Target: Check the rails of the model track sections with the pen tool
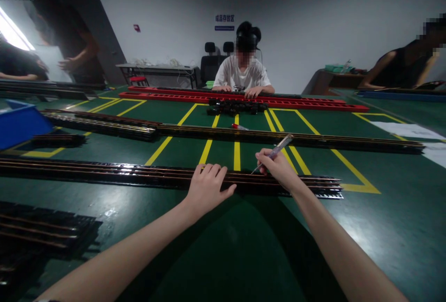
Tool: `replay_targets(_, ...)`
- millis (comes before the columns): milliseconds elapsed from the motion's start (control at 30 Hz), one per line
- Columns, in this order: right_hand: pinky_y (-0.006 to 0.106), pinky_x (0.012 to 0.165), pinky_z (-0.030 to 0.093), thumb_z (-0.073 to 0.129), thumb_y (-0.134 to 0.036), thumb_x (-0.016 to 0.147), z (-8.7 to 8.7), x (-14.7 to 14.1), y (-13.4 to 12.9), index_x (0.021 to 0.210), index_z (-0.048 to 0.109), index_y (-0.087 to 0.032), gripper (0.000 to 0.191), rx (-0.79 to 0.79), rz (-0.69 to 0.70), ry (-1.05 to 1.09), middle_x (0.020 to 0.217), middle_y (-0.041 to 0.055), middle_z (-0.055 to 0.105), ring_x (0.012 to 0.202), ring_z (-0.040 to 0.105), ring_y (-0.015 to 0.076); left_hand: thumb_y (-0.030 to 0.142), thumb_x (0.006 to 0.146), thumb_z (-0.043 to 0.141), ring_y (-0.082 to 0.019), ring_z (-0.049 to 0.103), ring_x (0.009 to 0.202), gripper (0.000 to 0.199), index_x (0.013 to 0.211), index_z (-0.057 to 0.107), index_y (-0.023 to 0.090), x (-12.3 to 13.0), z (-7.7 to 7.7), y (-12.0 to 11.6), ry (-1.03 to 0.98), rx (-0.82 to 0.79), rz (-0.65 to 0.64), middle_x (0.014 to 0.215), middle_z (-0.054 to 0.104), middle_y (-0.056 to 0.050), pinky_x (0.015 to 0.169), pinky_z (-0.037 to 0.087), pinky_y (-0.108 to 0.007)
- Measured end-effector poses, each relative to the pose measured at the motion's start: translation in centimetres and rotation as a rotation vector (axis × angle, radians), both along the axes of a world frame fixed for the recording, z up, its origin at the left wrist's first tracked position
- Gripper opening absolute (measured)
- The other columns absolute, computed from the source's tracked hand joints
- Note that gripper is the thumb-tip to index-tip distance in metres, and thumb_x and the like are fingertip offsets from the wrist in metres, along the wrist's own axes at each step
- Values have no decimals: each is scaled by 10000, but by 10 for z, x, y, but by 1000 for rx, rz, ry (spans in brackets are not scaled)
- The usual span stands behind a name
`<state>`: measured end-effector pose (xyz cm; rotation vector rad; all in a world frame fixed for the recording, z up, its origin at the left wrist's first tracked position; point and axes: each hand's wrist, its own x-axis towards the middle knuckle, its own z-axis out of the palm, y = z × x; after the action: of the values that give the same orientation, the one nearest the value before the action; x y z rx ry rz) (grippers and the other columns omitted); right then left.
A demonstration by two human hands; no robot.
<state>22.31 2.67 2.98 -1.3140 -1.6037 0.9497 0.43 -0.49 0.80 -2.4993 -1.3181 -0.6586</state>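
My left hand (206, 189) lies on a long black strip (139, 174) with copper-coloured lines, fingers stretched over its top and thumb out to the side. In my right hand (278, 167) is a slim screwdriver (277, 149) with a clear handle, closed in the fingers. Its thin shaft slants down to the left, and the tip is at the top of the strip, right of my left hand; whether it touches cannot be made out. The strip's right end (331, 188) extends past my right wrist.
Behind lie another long dark strip (313, 141) and a small red-and-clear item (239, 127). Red rails (348, 105) and a black pile (237, 107) are near a co-worker (240, 74) opposite. A blue bin (21, 123) and more black strips (42, 230) are at left, papers (407, 130) at right.
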Motion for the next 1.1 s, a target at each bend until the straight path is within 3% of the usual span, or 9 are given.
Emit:
replay_targets(567, 227, 449, 383, 518, -358, 796, 4, -33, -1, 589, 510, -187, 269, 49, -9, -21, 457, -34, 506, 414, 482, 100, 498, 845, 473, -255, 596, 917, 445, 1015, 626, 116, 1, 0, 2, 30, 10, 7, 986, 664, -105, 826, 445, -428)
replay_targets(1100, 239, 524, 429, 593, -413, 755, 9, -19, -6, 617, 540, -181, 275, -27, 38, 19, 504, -21, 564, 494, 537, 105, 499, 858, 473, -234, 604, 915, 447, 1060, 607, 124, -2, 1, 1, 28, -34, 0, 1006, 658, -97, 806, 467, -401)
